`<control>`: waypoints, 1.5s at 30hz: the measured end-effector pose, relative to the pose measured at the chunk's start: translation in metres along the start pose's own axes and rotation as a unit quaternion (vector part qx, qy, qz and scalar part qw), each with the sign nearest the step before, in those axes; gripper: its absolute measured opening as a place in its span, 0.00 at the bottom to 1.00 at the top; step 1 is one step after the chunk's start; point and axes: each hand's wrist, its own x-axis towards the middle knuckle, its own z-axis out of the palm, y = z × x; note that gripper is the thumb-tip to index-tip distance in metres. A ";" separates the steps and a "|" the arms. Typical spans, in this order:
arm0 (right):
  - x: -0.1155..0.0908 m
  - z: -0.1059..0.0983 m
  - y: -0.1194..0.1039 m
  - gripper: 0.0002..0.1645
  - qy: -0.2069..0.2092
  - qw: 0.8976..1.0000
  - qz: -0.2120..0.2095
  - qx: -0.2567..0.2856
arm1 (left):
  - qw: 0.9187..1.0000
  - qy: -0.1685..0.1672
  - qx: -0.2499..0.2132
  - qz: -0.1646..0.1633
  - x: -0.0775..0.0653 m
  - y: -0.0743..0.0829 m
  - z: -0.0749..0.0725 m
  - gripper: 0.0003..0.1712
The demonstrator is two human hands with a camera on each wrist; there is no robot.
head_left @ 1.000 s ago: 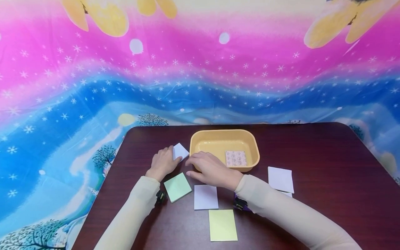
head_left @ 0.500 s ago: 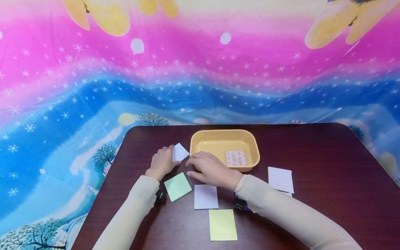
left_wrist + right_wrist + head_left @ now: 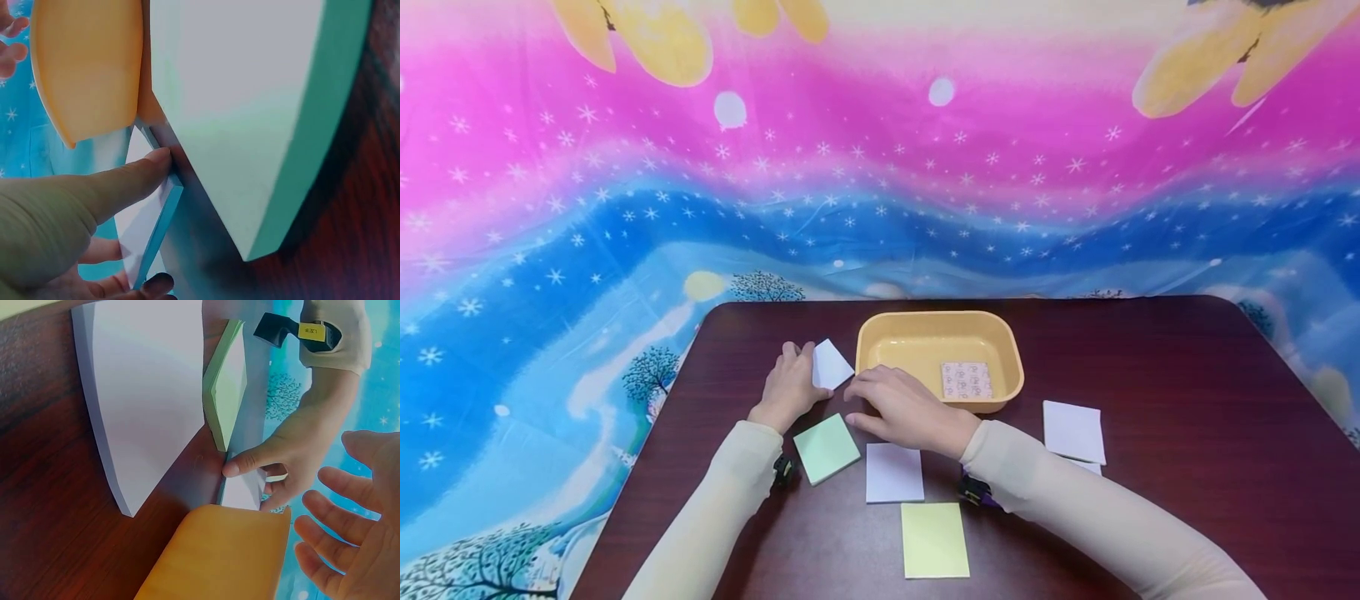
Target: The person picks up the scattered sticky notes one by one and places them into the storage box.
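My left hand (image 3: 786, 387) pinches a white sticky note pad (image 3: 832, 367) just left of the yellow plastic tub (image 3: 1017, 375). In the left wrist view the thumb lies on one edge of that pad (image 3: 140, 228), with fingers curled at the opposite edge. My right hand (image 3: 906, 408) hovers by the tub's front left corner, its fingers relaxed and holding nothing; the right wrist view shows its fingers (image 3: 337, 519) spread apart. A green sticky note pad (image 3: 827, 449) lies close below the left hand. Inside the tub sits a small pink patterned pad (image 3: 966, 380).
A pale lilac pad (image 3: 894, 473) and a yellow pad (image 3: 936, 540) lie on the dark wooden table (image 3: 1187, 500) nearer the front. To the right, a white pad (image 3: 1073, 431) partly covers another white one (image 3: 1088, 468). A colourful cloth (image 3: 880, 167) hangs behind the table.
The left hand's fingers have shifted slightly away from me, and the white pad's far corner has moved a little the same way. The right hand has barely moved.
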 end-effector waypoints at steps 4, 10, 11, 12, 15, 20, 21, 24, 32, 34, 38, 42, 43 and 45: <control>0.000 0.001 0.000 0.18 0.004 1.000 -0.002 0.000 | 1.000 0.007 -0.008 -0.001 -0.001 0.000 0.000 0.51; 0.000 0.002 0.001 0.17 0.007 1.000 -0.001 -0.004 | 1.000 0.010 -0.028 0.006 -0.002 -0.001 0.000 0.50; 0.000 0.002 0.000 0.17 0.006 1.000 0.000 -0.004 | 0.999 0.009 -0.030 0.007 -0.002 -0.001 0.000 0.50; 0.000 0.002 0.000 0.17 0.005 1.000 0.001 -0.003 | 0.999 0.008 -0.032 0.008 -0.003 -0.001 0.000 0.50; -0.001 0.001 -0.001 0.18 0.001 1.000 0.003 -0.006 | 0.999 0.010 -0.036 0.013 -0.004 -0.001 -0.001 0.48; 0.000 0.001 -0.001 0.18 -0.003 1.000 0.000 -0.012 | 0.999 0.021 -0.039 0.025 -0.004 -0.001 -0.003 0.45; 0.000 0.001 -0.001 0.18 -0.003 1.000 -0.001 -0.013 | 0.999 0.022 -0.038 0.027 -0.004 0.000 -0.004 0.45; 0.001 0.001 -0.001 0.18 -0.003 1.000 -0.002 -0.014 | 0.998 0.027 -0.035 0.033 -0.004 0.000 -0.005 0.42; 0.001 0.001 -0.002 0.18 -0.005 1.000 0.000 -0.016 | 0.998 0.047 -0.020 0.043 -0.004 0.001 -0.009 0.34; 0.001 0.001 -0.003 0.18 -0.007 1.000 -0.001 -0.014 | 0.997 0.054 -0.018 0.047 -0.005 0.001 -0.010 0.31; 0.000 0.002 -0.002 0.17 -0.006 1.000 -0.003 -0.015 | 0.996 0.064 -0.022 0.052 -0.006 0.002 -0.012 0.26; 0.000 0.002 -0.001 0.17 -0.004 1.000 -0.005 -0.019 | 0.996 0.072 -0.019 0.057 -0.007 0.003 -0.013 0.23; 0.000 0.003 -0.001 0.17 -0.003 1.000 -0.005 -0.018 | 0.995 0.073 -0.017 0.057 -0.007 0.003 -0.014 0.23; 0.000 0.002 -0.001 0.17 -0.004 1.000 -0.006 -0.016 | 0.995 0.075 -0.015 0.059 -0.007 0.004 -0.014 0.22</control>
